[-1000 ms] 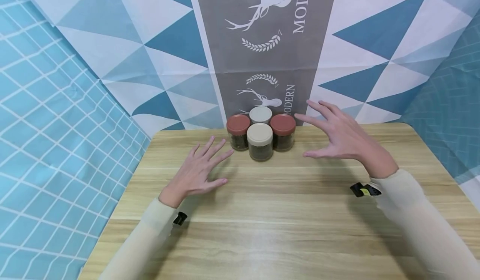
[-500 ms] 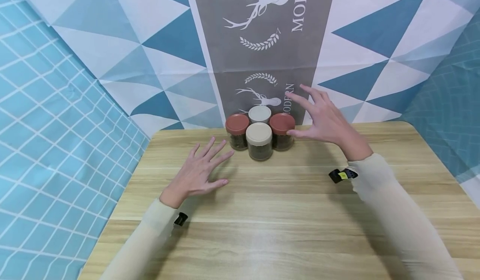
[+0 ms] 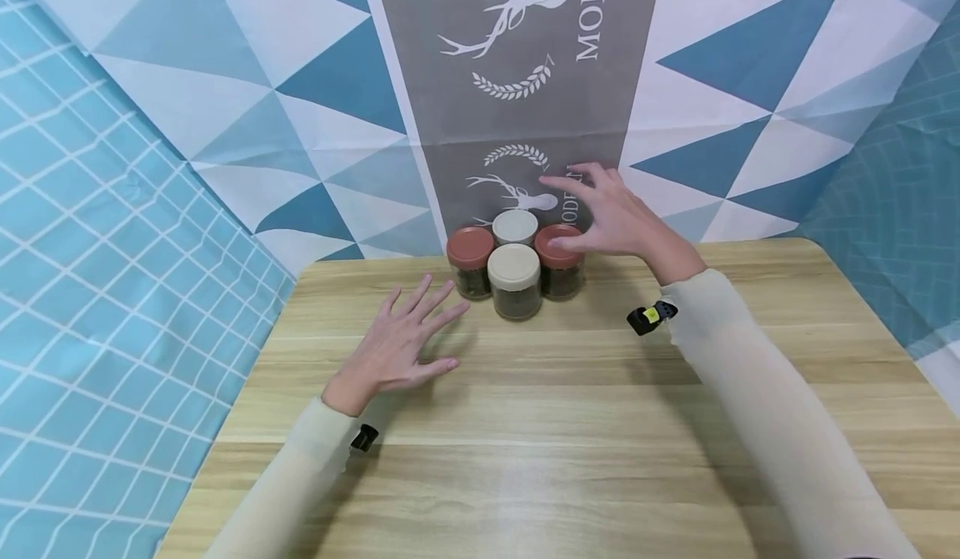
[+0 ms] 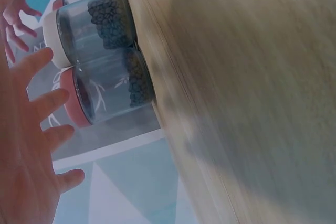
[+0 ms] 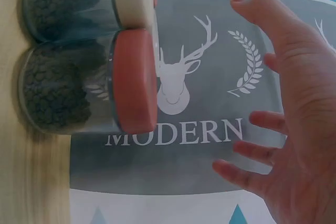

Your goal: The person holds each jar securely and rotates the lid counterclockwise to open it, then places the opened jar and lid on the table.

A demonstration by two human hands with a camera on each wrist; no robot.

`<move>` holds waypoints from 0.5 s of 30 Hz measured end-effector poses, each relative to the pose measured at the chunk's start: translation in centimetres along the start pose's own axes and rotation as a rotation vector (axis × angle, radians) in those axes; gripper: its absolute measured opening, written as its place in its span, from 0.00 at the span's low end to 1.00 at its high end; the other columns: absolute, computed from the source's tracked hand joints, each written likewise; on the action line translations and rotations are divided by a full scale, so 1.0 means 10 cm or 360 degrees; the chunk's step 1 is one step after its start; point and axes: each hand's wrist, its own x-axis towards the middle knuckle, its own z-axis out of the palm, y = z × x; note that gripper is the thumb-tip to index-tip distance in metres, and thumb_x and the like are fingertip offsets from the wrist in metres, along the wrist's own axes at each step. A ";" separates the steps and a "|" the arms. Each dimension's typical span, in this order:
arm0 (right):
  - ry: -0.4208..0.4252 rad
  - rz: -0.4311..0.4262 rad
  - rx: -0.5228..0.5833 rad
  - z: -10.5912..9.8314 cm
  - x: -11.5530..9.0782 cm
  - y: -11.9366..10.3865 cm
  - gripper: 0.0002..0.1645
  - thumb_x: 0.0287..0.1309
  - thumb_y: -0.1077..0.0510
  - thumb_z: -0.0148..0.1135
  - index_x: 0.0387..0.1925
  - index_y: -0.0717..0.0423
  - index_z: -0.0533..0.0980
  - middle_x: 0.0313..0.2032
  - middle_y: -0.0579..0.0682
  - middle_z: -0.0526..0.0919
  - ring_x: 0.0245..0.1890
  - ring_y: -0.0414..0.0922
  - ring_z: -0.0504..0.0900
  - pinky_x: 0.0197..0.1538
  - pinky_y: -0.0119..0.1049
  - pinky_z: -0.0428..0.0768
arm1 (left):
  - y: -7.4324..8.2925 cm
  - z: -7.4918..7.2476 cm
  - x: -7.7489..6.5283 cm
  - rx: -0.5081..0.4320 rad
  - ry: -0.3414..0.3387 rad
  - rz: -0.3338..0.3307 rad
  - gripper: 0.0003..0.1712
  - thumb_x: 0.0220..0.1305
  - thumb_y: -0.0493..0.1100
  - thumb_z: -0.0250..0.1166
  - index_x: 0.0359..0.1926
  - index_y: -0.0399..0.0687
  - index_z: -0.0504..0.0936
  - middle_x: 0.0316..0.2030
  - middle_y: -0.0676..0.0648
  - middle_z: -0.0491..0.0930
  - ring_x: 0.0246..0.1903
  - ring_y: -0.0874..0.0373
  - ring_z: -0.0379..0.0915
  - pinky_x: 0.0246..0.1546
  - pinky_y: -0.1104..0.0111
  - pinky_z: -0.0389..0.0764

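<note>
A cluster of glass jars stands at the table's back edge: a cream-lidded jar (image 3: 515, 280) in front, a white-lidded jar (image 3: 514, 226) behind, a red-lidded jar (image 3: 470, 251) at left and another red-lidded jar (image 3: 561, 277) at right. Dark pellets or beans partly fill those seen in the wrist views. My right hand (image 3: 609, 216), fingers spread, hovers above the right red lid; the right wrist view shows a gap between that lid (image 5: 135, 81) and the hand. My left hand (image 3: 392, 347) is spread to the left of the jars, holding nothing.
The wooden table (image 3: 510, 442) extends toward me from the jars. Behind it hangs a patterned cloth (image 3: 360, 117) with deer heads and triangles, close to the jars. A blue gridded cloth (image 3: 112, 292) borders the left side.
My right hand has moved left and farther back, from beside the jars to above the right red lid. The left hand and the jars stay in place.
</note>
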 end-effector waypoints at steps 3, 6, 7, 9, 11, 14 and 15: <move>-0.0079 0.0009 0.0005 -0.02 0.05 -0.02 0.56 0.60 0.35 0.81 0.86 0.34 0.67 0.85 0.66 0.61 0.78 0.70 0.65 0.69 0.74 0.77 | 0.01 0.01 0.00 0.0000 -0.0008 0.0000 0.61 0.71 0.91 0.24 0.87 0.66 0.69 0.89 0.42 0.63 0.89 0.32 0.54 0.81 0.21 0.62; -0.0156 0.0027 0.0019 -0.01 0.08 -0.02 0.55 0.61 0.37 0.80 0.86 0.36 0.68 0.84 0.68 0.61 0.78 0.72 0.66 0.73 0.75 0.73 | 0.01 0.01 -0.01 -0.0004 -0.0013 0.0003 0.59 0.73 0.91 0.27 0.87 0.66 0.68 0.89 0.42 0.62 0.89 0.32 0.54 0.81 0.21 0.61; -0.0183 0.0035 0.0024 0.00 0.09 -0.01 0.54 0.61 0.37 0.80 0.85 0.37 0.69 0.84 0.68 0.61 0.77 0.72 0.66 0.74 0.76 0.73 | 0.01 0.01 -0.01 -0.0007 -0.0017 0.0000 0.59 0.73 0.91 0.27 0.87 0.66 0.68 0.89 0.43 0.62 0.90 0.32 0.53 0.81 0.22 0.61; -0.0237 0.0048 0.0031 0.03 0.11 0.01 0.53 0.61 0.38 0.79 0.85 0.39 0.70 0.83 0.70 0.61 0.77 0.73 0.67 0.75 0.76 0.72 | 0.01 0.01 -0.02 -0.0012 -0.0021 -0.0007 0.59 0.73 0.91 0.29 0.87 0.66 0.68 0.89 0.43 0.62 0.90 0.32 0.53 0.82 0.22 0.60; -0.0295 0.0050 0.0035 0.06 0.13 0.02 0.53 0.62 0.38 0.79 0.84 0.41 0.70 0.82 0.70 0.62 0.77 0.73 0.67 0.75 0.75 0.72 | 0.01 0.00 -0.02 -0.0022 -0.0022 -0.0019 0.56 0.74 0.89 0.34 0.87 0.66 0.69 0.89 0.43 0.62 0.90 0.32 0.52 0.82 0.22 0.60; -0.0371 0.0034 0.0035 0.12 0.15 0.04 0.52 0.62 0.39 0.79 0.83 0.44 0.71 0.80 0.70 0.65 0.77 0.72 0.68 0.76 0.74 0.72 | 0.01 -0.02 -0.03 -0.0030 -0.0026 -0.0036 0.51 0.75 0.84 0.48 0.87 0.65 0.69 0.90 0.43 0.61 0.90 0.31 0.53 0.82 0.22 0.59; -0.0389 0.0027 0.0033 0.14 0.16 0.05 0.51 0.62 0.39 0.79 0.83 0.45 0.72 0.79 0.70 0.65 0.77 0.72 0.68 0.76 0.73 0.72 | 0.01 -0.02 -0.03 -0.0034 -0.0028 -0.0041 0.50 0.74 0.81 0.52 0.87 0.65 0.69 0.90 0.43 0.61 0.90 0.31 0.53 0.83 0.22 0.59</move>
